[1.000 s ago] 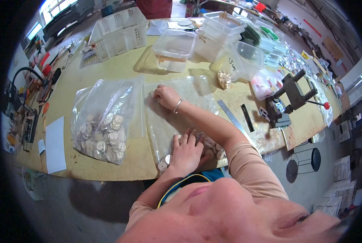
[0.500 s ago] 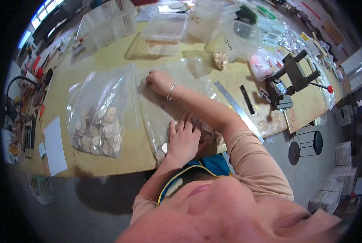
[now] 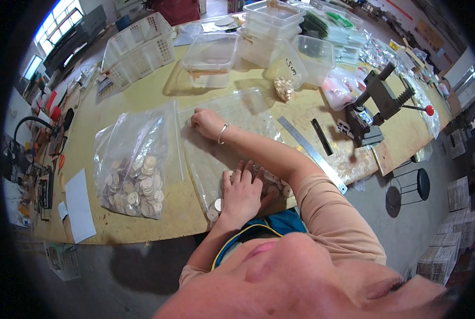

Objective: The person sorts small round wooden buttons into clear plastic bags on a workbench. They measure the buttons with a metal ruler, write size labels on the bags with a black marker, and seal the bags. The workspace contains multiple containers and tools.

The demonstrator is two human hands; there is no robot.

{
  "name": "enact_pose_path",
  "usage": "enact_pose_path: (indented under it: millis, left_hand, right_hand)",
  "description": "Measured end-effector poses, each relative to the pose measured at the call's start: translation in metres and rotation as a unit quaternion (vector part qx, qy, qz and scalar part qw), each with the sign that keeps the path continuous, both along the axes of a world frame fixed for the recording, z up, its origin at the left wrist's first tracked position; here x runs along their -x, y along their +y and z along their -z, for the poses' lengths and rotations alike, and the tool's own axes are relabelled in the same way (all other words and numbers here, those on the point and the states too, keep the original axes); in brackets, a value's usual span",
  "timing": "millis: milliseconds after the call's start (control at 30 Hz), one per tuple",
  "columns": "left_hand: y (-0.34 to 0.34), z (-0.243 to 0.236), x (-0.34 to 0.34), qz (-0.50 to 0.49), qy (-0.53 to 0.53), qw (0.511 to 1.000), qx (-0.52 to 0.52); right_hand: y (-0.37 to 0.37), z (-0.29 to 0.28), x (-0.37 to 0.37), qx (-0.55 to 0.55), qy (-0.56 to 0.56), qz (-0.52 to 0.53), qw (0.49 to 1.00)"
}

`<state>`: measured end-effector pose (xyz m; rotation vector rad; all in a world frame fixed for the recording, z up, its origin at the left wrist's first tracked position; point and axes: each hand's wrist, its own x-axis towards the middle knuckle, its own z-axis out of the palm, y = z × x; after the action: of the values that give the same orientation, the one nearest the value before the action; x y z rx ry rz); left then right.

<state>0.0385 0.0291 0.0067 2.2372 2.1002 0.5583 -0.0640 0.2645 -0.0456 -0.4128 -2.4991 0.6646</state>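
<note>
A clear plastic bag (image 3: 195, 154) lies flat on the table before me, with pale round discs (image 3: 219, 204) having small centre holes in its near end. My left hand (image 3: 242, 194) rests on that end, fingers spread over the discs. Crossing above it, my right arm reaches to the bag's far left part. There my right hand (image 3: 208, 125), with a bracelet at the wrist, is closed against the plastic, its fingertips hidden. To the left lies a second clear bag (image 3: 136, 143), its lower half filled with similar discs (image 3: 147, 183).
A steel ruler (image 3: 312, 153), a black bar (image 3: 321, 136) and a hand press (image 3: 373, 109) with a red-knobbed lever are at right. Clear tubs (image 3: 210, 56) and a white basket (image 3: 138, 48) stand behind. White paper (image 3: 81, 207) lies left; a stool (image 3: 422, 184) stands beyond the right edge.
The view has shifted slightly, so the table sits a little lower in it. Both hands stay at nearly the same places on the bag.
</note>
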Motion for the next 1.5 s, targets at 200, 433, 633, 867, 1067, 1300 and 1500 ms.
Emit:
enact_pose_path:
  millis: [200,433,633,867,1067,1300,1500]
  left_hand:
    - [-0.003,0.003,0.001,0.005,0.021,0.999,0.035]
    - [-0.001,-0.001,0.000,-0.006,-0.003,1.000,0.029]
    - [-0.003,0.000,-0.002,-0.001,0.006,0.999,0.052]
    - [-0.001,0.000,0.001,-0.001,0.008,0.998,0.057]
    - [-0.001,0.001,0.001,0.002,-0.003,0.999,0.047]
    - [-0.001,-0.001,0.000,-0.007,0.001,0.999,0.037]
    - [-0.003,0.000,-0.001,-0.006,-0.002,0.999,0.035]
  right_hand:
    - [-0.009,-0.007,-0.003,-0.019,-0.029,0.011,0.999]
    - [0.000,0.001,0.003,0.003,0.005,-0.005,1.000]
    - [0.000,-0.002,0.000,0.026,0.008,0.005,1.000]
    - [-0.007,-0.009,-0.004,-0.012,0.000,0.010,1.000]
    - [0.002,0.000,-0.001,-0.015,0.003,-0.013,1.000]
    - [-0.004,-0.008,-0.003,0.003,-0.005,0.001,1.000]
    - [-0.007,-0.007,-0.004,-0.009,-0.011,0.001,1.000]
